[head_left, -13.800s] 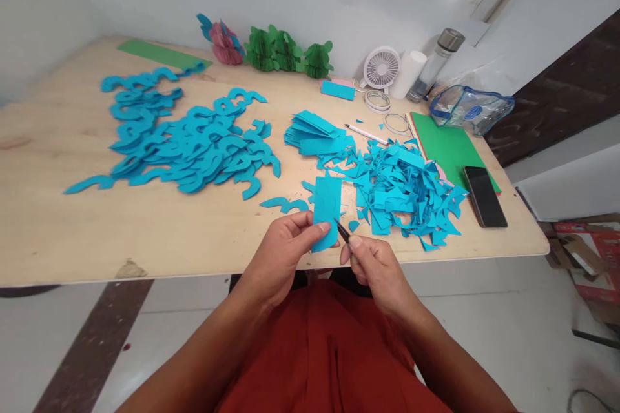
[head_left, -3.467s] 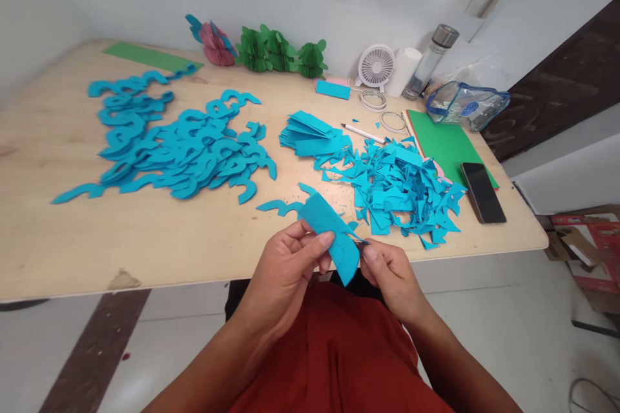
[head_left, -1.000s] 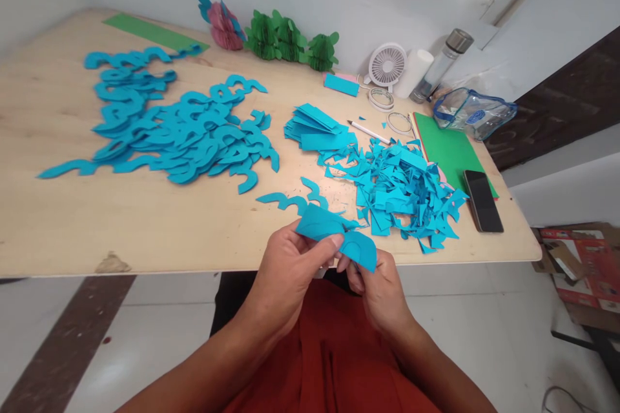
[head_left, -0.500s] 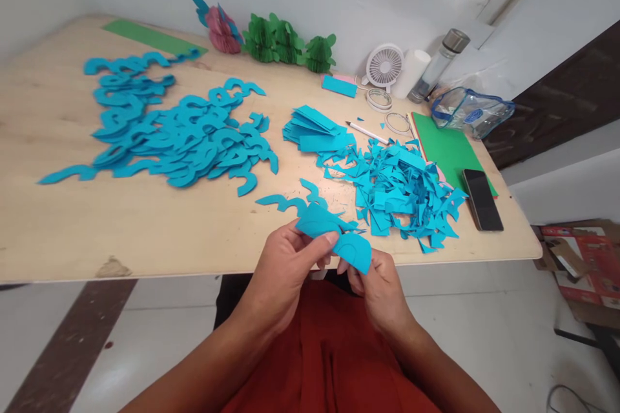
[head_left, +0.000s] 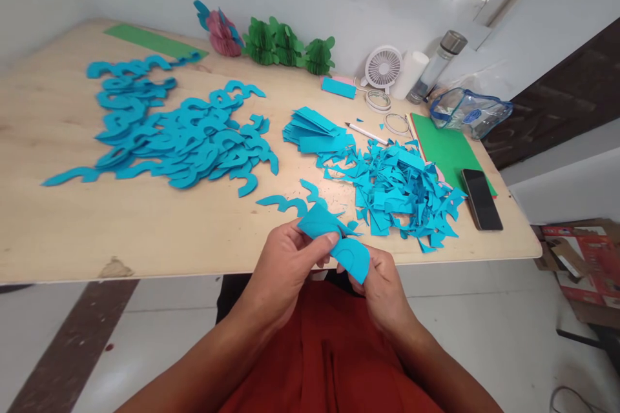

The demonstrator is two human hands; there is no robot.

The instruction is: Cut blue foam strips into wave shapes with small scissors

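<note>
A blue piece of paper (head_left: pixel 352 258) with curved lines drawn on it is held between my hands, above the table's front edge. My left hand (head_left: pixel 295 258) pinches its left part, with the thumb flat on top. At the lower right end of the paper, the fingers of my right hand (head_left: pixel 380 274) are closed on its edge; some fingertips are hidden beneath it. The paper bends in the middle, and a narrow strip stands out behind it. Just beyond lie wavy blue cut-outs (head_left: pixel 281 202) on the wooden table (head_left: pixel 194 232).
Wavy cut-outs form a big pile (head_left: pixel 188 135) at left. Blue scraps (head_left: pixel 402 190) are heaped at right, by a stack of blue strips (head_left: pixel 314 129). A pen (head_left: pixel 367 133), phone (head_left: pixel 482 200), green sheets (head_left: pixel 450 148), tape rolls (head_left: pixel 378 100) and a fan (head_left: pixel 383 68) lie further back.
The right part of the blue paper has tilted further down, and the gap at its middle looks wider. My left hand has hardly moved.
</note>
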